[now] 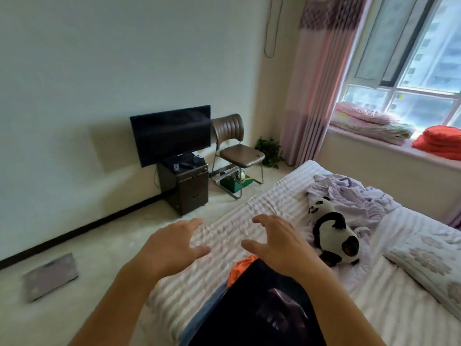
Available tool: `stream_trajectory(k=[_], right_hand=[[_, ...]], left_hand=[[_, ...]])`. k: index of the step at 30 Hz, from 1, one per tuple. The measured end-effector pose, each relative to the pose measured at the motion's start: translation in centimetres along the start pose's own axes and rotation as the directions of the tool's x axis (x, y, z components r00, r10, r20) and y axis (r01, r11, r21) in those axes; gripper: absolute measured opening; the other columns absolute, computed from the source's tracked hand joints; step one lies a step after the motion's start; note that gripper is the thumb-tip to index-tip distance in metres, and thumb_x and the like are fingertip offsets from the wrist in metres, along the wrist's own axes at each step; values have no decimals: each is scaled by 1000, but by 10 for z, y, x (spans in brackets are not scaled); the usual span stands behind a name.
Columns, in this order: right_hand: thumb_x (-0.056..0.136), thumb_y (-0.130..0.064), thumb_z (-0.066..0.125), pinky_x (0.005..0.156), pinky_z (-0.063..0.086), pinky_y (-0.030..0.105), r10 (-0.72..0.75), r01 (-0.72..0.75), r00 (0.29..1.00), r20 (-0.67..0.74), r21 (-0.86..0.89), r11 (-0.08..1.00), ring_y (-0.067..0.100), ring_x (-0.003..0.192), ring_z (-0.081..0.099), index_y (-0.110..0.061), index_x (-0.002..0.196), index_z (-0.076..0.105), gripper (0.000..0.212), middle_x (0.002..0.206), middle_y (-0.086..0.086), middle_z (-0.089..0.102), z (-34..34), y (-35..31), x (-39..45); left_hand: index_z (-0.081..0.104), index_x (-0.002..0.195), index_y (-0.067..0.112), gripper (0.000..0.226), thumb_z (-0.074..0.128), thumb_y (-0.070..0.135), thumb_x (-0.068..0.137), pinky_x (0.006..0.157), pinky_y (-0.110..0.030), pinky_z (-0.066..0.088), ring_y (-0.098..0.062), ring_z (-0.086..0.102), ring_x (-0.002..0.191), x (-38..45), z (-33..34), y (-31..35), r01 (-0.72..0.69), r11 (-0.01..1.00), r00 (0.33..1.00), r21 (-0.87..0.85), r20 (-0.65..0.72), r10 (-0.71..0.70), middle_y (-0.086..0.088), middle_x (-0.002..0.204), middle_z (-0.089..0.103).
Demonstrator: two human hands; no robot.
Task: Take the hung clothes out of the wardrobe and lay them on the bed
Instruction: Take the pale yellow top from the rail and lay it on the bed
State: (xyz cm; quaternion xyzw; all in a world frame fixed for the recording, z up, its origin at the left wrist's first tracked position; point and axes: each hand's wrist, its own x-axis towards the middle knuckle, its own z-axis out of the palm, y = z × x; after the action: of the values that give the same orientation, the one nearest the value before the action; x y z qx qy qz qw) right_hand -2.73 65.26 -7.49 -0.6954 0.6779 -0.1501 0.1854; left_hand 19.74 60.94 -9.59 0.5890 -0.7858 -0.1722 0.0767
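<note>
A pile of clothes lies on the near corner of the striped bed (pixel 274 196): a black garment (pixel 264 308) on top, an orange one (pixel 240 267) and a blue one (pixel 207 313) showing beneath it. My left hand (pixel 172 245) hovers over the bed's left edge with fingers spread, holding nothing. My right hand (pixel 279 240) hovers just beyond the pile, fingers spread and empty, its wrist above the black garment. No wardrobe is in view.
A plush panda (pixel 331 231) and a crumpled lilac garment (pixel 349 196) lie further up the bed, a pillow (pixel 429 265) at right. On the floor stand a TV (pixel 172 133) on a dark cabinet (pixel 187 188), a brown chair (pixel 237 151), and a scale (pixel 50 278).
</note>
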Motion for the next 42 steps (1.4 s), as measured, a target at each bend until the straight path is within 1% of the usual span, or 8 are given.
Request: stream_trajectory(k=[8,12,20,29,31,34,37,42], right_hand=[[90,-56,57,109,32,33,-319,325,928,191,-3,946,16,136,37,-27,148,33,70,150,-4,38,36,-97,-78],[89,-57,59,108,34,31,-450,451,877,167,35,892,13,134,39,-28,145,38,66,149,-7,40,56,-163,-115],[89,-55,60,108,36,33,-617,632,749,242,17,774,14,134,40,-29,146,36,67,150,-8,39,113,-303,-213],[88,-58,60,107,38,35,-735,773,581,349,45,633,14,130,44,-32,144,39,66,147,-11,42,194,-462,-356],[87,-61,58,110,36,40,-762,811,531,370,36,583,14,131,44,-34,143,39,65,147,-11,42,210,-493,-387],[90,-57,58,107,36,32,-807,859,431,405,90,504,13,132,41,-32,144,38,63,147,-11,41,231,-537,-430],[91,-56,57,104,36,31,-850,903,327,414,129,410,13,133,40,-31,144,38,62,146,-10,41,251,-579,-472],[91,-56,57,105,38,32,-885,950,124,448,202,236,14,130,43,-32,143,39,60,143,-9,44,287,-644,-543]], left_hand=[[28,150,35,73,54,62,87,106,-33,36,-15,41,135,-183,-31,-49,335,942,936,-18,-111,-335,6,152,38],[30,149,35,73,56,62,86,106,-34,39,-15,39,136,-274,-48,-82,461,885,868,-67,-174,-465,7,153,37],[28,148,35,68,53,60,89,100,-31,41,-17,47,129,-455,-78,-146,627,774,733,-95,-265,-626,5,147,43],[31,148,31,71,55,60,88,103,-36,42,-18,47,129,-673,-99,-220,732,661,594,-166,-320,-738,4,146,45],[31,148,29,70,55,58,89,104,-37,41,-19,47,129,-719,-102,-230,759,622,550,-195,-320,-771,2,145,46],[38,144,29,67,57,58,87,101,-37,45,-16,51,123,-783,-104,-240,792,560,473,-244,-334,-815,4,140,51],[46,138,27,56,59,51,89,98,-32,45,-16,52,121,-844,-103,-244,814,490,378,-313,-354,-855,4,137,52],[36,145,29,61,55,52,92,95,-28,40,-16,47,127,-933,-93,-248,864,343,209,-370,-356,-911,4,145,46]])
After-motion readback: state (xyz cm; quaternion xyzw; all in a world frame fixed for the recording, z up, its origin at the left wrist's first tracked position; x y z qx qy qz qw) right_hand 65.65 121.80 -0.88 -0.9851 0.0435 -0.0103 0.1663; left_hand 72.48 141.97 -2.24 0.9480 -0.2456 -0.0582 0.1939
